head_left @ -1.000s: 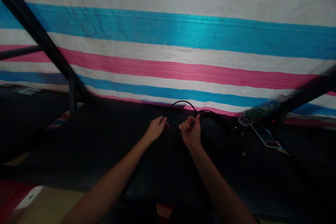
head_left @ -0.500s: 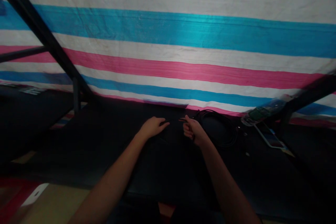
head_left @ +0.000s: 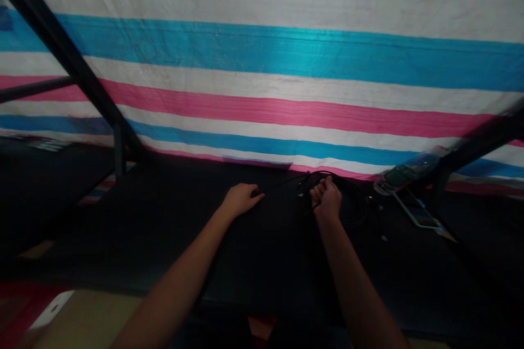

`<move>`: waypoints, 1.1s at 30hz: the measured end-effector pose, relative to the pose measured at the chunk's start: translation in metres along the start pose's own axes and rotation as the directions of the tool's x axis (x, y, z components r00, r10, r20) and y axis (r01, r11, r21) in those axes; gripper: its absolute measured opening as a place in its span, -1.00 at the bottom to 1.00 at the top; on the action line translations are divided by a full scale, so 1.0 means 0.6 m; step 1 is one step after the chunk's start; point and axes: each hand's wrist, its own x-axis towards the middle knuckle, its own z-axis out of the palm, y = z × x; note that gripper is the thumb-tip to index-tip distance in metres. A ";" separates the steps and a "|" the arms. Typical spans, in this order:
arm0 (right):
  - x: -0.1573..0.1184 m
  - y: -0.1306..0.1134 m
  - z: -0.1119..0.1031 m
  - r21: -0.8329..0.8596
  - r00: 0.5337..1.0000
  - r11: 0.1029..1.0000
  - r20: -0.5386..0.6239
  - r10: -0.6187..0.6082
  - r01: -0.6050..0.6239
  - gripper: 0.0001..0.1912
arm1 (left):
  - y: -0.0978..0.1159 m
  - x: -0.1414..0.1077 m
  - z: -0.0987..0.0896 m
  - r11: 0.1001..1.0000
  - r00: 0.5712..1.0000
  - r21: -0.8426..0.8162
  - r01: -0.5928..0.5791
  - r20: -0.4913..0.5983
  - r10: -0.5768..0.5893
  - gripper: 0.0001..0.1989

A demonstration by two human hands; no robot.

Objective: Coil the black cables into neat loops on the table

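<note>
Two bare hands work at dark cable in dim light. Left hand (head_left: 241, 200): thumb and fingers pinch a thin cable (head_left: 282, 181), which runs toward 2 o'clock to the top of a loose coil (head_left: 362, 204). Right hand (head_left: 327, 199), toward 3 o'clock of the left: fingers curl in a clench over the coil's 9 o'clock side, and a short dark strand leaves them toward 8 o'clock; whether it belongs to the same cable cannot be told. Just beyond the fingers, toward 9 o'clock, lies a small pale tip (head_left: 301, 194).

State of the work: much of the cable appears gathered in loops, while the stretch between the left hand and the coil remains outside them. No tie is discernible, and how much is left cannot be judged.

Outward from the coil, a clear bottle (head_left: 409, 172) leans at 2 o'clock and a phone (head_left: 418, 214) lies at 3 o'clock, both on the black worktop (head_left: 262, 267); a striped sheet (head_left: 286, 49) rises behind, toward 12 o'clock.

Compared with half a second earlier, the right hand sits farther toward 3 o'clock, over the coil; the pale tip newly shows, and the left hand is nearly unmoved.
</note>
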 end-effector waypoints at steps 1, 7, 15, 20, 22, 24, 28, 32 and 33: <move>0.004 -0.006 -0.004 0.010 0.999 0.999 -0.043 -0.033 0.033 -0.58 | 0.000 0.000 0.000 1.000 1.000 0.007 -0.007 0.024 0.006 -0.65; -0.008 -0.010 0.006 -0.002 0.990 0.992 -0.059 -0.125 0.125 -0.59 | 0.014 -0.007 -0.011 0.967 0.979 0.160 0.201 -0.061 -0.193 -0.56; -0.010 -0.010 0.011 -0.051 0.985 0.986 -0.062 -0.161 0.158 -0.64 | 0.020 -0.021 -0.030 0.835 0.844 0.131 0.535 -0.035 -0.535 -0.45; -0.017 -0.006 0.018 -0.114 0.994 0.993 0.108 -0.030 0.042 -0.68 | 0.020 -0.021 -0.020 0.896 0.899 0.104 0.431 0.042 -0.437 -0.65; -0.018 -0.007 0.019 -0.142 0.987 0.990 0.162 0.013 0.011 -0.69 | 0.019 -0.020 -0.018 0.912 0.915 0.095 0.398 0.036 -0.403 -0.70; -0.017 -0.010 0.019 -0.147 0.980 0.989 0.195 0.048 -0.019 -0.71 | 0.017 -0.018 -0.016 0.920 0.922 0.085 0.383 0.017 -0.386 -0.69; -0.016 -0.016 0.017 -0.121 0.921 0.965 0.288 0.260 -0.235 -0.74 | 0.013 -0.014 -0.012 0.930 0.933 0.062 0.361 -0.028 -0.360 -0.62; -0.024 -0.016 0.018 -0.219 0.735 0.862 0.453 0.505 -0.458 -0.68 | 0.006 -0.008 -0.010 0.937 0.936 0.003 0.351 -0.032 -0.350 -0.63; -0.028 -0.016 0.018 -0.245 0.669 0.836 0.509 0.542 -0.491 -0.66 | 0.004 -0.007 -0.010 0.935 0.934 -0.014 0.355 -0.029 -0.355 -0.61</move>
